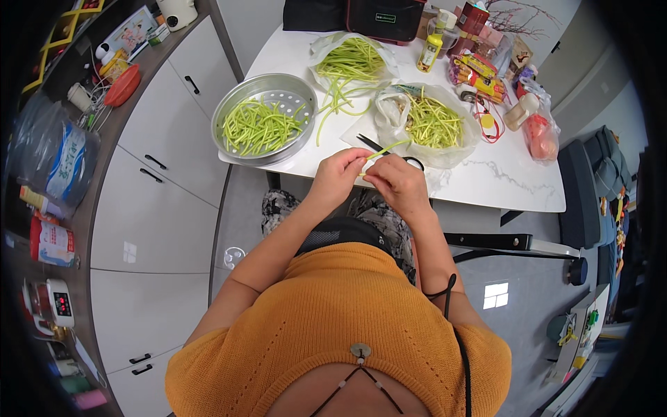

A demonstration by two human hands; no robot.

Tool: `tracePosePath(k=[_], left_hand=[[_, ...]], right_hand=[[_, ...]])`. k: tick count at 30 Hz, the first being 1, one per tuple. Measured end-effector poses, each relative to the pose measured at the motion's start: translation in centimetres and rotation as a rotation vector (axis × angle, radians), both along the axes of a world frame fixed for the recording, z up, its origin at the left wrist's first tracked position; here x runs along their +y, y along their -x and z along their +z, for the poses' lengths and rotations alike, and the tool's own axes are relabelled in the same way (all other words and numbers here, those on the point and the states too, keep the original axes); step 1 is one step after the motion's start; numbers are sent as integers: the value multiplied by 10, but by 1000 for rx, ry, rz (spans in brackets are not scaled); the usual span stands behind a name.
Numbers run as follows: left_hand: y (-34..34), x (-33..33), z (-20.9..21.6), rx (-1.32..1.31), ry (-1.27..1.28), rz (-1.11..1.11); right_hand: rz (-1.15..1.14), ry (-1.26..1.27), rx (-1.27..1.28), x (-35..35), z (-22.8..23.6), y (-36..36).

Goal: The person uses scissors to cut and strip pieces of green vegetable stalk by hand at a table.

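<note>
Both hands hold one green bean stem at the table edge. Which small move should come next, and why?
Probably drop the stem into the metal steamer tray: the left hand and right hand pinch it, and similar green pieces already lie there.

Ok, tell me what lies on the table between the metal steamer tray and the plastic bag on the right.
In the head view, loose green bean stalks trail across the white table between the steamer tray and the plastic bag; black scissors lie nearer the hands.
</note>
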State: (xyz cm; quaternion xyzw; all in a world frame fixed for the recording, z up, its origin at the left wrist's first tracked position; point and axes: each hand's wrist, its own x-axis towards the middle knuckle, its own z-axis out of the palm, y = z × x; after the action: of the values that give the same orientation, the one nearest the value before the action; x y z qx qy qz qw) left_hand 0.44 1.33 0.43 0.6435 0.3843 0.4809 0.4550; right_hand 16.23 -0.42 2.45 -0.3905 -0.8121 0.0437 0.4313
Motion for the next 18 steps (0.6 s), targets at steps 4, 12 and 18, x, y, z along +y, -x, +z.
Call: tracePosePath(k=[4,12,18], left_hand=[[-1,-1,1,59,-54,16],[21,4,-6,-115,259,-18],[24,8,-3,-218,357,-47]], right_hand=[[-32,-40,32,4,3,-4],[-432,-29,127,31,11,-69],[-670,49,-29,76,-10,-109]])
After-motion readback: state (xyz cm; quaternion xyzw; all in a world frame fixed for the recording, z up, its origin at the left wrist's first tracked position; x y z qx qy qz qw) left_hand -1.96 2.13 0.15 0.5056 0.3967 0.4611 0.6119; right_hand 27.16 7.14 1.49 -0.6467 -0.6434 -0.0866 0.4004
